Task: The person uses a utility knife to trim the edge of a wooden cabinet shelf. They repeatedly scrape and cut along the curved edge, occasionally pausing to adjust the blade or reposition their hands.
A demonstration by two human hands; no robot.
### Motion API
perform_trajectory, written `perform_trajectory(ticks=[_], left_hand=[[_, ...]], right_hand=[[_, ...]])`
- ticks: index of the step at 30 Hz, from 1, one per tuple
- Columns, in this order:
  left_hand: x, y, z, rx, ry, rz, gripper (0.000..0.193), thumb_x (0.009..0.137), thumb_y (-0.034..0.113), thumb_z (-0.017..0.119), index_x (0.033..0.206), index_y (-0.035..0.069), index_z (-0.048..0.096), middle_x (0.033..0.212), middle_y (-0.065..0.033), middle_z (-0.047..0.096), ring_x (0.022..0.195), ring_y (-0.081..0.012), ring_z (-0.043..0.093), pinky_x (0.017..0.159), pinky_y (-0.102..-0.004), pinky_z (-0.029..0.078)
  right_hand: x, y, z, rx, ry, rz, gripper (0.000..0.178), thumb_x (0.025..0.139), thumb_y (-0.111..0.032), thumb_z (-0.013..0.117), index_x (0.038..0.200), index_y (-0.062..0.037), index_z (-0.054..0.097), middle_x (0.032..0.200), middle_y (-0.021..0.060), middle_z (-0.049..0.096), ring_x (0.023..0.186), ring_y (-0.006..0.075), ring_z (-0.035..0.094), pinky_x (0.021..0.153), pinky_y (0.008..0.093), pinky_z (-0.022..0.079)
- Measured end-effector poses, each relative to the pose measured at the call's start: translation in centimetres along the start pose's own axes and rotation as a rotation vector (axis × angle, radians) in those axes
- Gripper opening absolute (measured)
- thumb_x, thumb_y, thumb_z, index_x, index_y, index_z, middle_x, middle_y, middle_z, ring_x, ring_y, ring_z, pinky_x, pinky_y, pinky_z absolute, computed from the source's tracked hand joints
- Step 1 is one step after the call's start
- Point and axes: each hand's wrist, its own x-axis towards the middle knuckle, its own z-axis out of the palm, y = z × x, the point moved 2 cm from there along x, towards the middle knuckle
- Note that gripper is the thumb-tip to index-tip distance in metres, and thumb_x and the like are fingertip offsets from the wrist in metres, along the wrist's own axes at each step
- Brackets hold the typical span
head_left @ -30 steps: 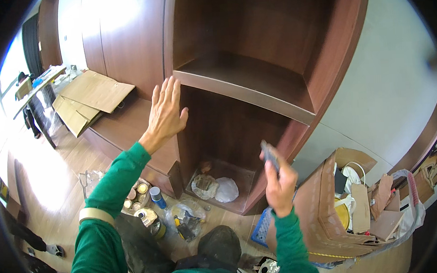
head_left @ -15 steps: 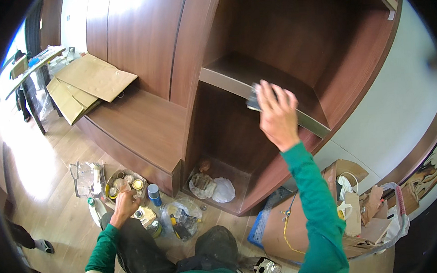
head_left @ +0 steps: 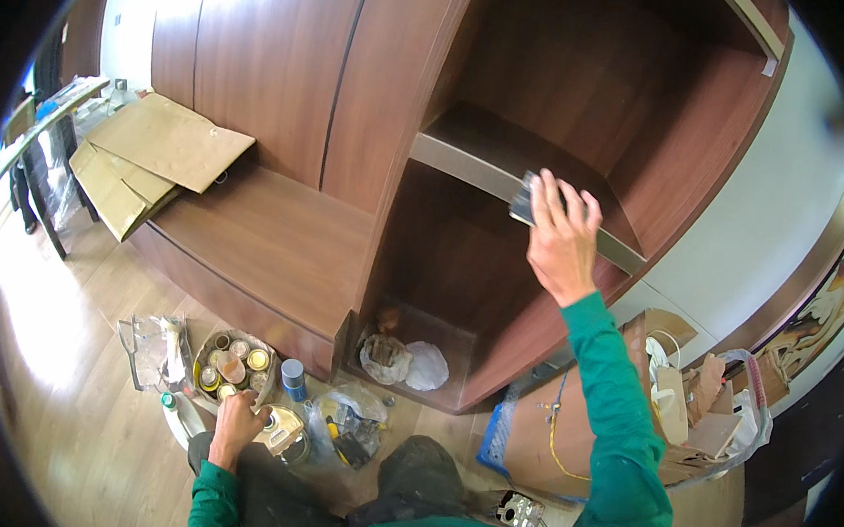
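Centrally, dark block (head_left: 521, 205): small, flat-sided, up at the pale front strip (head_left: 463, 166) of the cabinet (head_left: 554, 56)'s middle shelf (head_left: 529, 151); overlaps the strip in view, contact hard to tell.
Right hand (head_left: 564, 245): raised, back toward the camera, fingers bent and slightly spread, gripping the block; green sleeve (head_left: 617, 387) stretched out behind it.
Left hand (head_left: 237, 430): low, over the left leg (head_left: 276, 491), fingers curled part-way; cannot tell whether they hold anything.
Floor tins (head_left: 258, 359): small, round, grouped just beyond the left hand.
Blue can (head_left: 295, 387): grey cap, upright, beside the tins.
Clear bag (head_left: 365, 409): on the floor (head_left: 141, 459), yellow-and-black tool (head_left: 348, 441) in or on it.
Lower compartment: two pale bundles (head_left: 427, 365), touching.
Low ledge (head_left: 273, 235): stacked cardboard sheets (head_left: 168, 143) at its far end.
Right side: large carton (head_left: 532, 449), yellow cord (head_left: 556, 447) down its face.
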Motion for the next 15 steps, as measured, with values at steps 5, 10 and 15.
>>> perform_trajectory(ticks=[5,10,15], left_hand=[[0.7,1.0,0.4,0.006,-0.061,0.030,0.033,0.078,0.019,0.079,0.090,-0.009,0.072,0.077,-0.0270,0.071,0.075,-0.0364,0.074,0.069,-0.0439,0.057],[-0.4,1.5,-0.4,-0.074,-0.021,0.026,0.030,0.076,0.020,0.079,0.089,-0.006,0.072,0.080,-0.0256,0.071,0.077,-0.0389,0.072,0.071,-0.0461,0.056],[-0.7,0.5,-0.3,-0.027,-0.099,-0.075,0.030,0.074,0.021,0.080,0.091,-0.004,0.074,0.088,-0.0257,0.071,0.086,-0.0433,0.069,0.078,-0.0495,0.055]], right_hand=[[7.8,-7.9,4.2,0.063,0.028,-0.055,0.055,0.087,-0.014,0.060,0.141,-0.0011,0.058,0.145,0.0154,0.057,0.130,0.0332,0.053,0.117,0.0534,0.031],[5.6,-5.1,2.5,0.040,0.029,-0.093,0.053,0.089,-0.014,0.058,0.140,-0.0023,0.059,0.144,0.0138,0.059,0.130,0.0298,0.053,0.115,0.0523,0.032],[0.7,-0.9,-0.7,-0.065,-0.212,0.152,0.053,0.089,-0.013,0.058,0.140,-0.0010,0.059,0.144,0.0144,0.058,0.129,0.0311,0.053,0.114,0.0558,0.030]])
